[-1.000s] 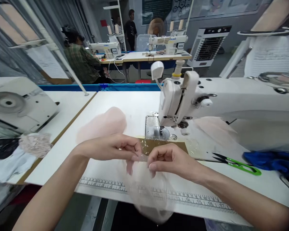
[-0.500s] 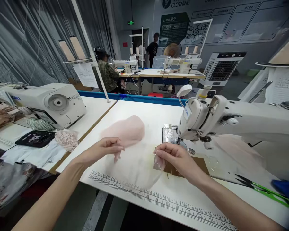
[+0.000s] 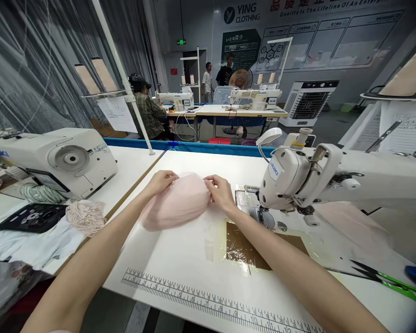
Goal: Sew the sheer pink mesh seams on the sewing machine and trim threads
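Observation:
A pile of thin, sheer pink fabric pieces point(image 3: 180, 206) with rounded edges lies on the white table left of the sewing machine point(image 3: 280, 173). My left hand point(image 3: 162, 181) pinches the fabric's far left edge between thumb and fingers. At the right edge, my right hand point(image 3: 221, 192) pinches it too. The held piece lies over the pile, and I cannot tell where one layer ends and another begins. To the right, the machine's needle area stands apart from both hands. My right forearm passes over a brown patch point(image 3: 239, 243) under clear film.
A printed ruler point(image 3: 194, 296) runs along the table's near edge. Green-handled scissors point(image 3: 395, 282) lie at the right. Another sewing machine point(image 3: 72, 159) stands left, with a black tray point(image 3: 33, 216) and lace point(image 3: 86, 217) before it. More pink fabric point(image 3: 353, 224) lies beneath my machine's arm.
Both hands have moved away from me onto the pile, carrying the sheer piece that hung over the near table. The view has shifted slightly.

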`<state>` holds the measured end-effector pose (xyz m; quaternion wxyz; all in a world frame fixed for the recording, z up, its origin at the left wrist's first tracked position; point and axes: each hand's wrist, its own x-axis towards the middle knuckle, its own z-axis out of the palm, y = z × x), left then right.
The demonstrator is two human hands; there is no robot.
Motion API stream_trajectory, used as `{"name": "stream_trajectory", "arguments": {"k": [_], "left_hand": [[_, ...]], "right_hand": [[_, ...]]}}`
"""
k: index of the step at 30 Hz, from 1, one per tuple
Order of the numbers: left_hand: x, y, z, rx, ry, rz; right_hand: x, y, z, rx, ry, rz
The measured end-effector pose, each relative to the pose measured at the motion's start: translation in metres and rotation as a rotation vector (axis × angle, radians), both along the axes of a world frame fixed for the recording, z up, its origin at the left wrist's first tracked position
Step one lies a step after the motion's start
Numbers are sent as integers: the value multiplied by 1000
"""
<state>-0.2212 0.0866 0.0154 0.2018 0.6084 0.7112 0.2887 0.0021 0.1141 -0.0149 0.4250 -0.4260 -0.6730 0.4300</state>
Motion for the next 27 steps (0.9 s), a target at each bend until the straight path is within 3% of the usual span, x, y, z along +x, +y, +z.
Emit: {"name": "stream_trajectory", "arguments": {"k": [3,6,12,17,23,27], "left_hand": [[3,-6,-16,1,170,99],[6,-15,-18,1,302,157],[10,-28,-14,-16,515,159],[10,-39,-14,97,684,98],[12,-59,-4,335,761,75],[40,-79,-1,800,720,-38]], "right_hand": [[0,7,-3,14,-116,-35],[-2,13,-2,40,-240,-89],[-4,15,-1,100,-481,-66],[10,1,2,186,-591,-20],[79,-52,6,323,-580,126],[153,-101,6,399,-575,187]]}}
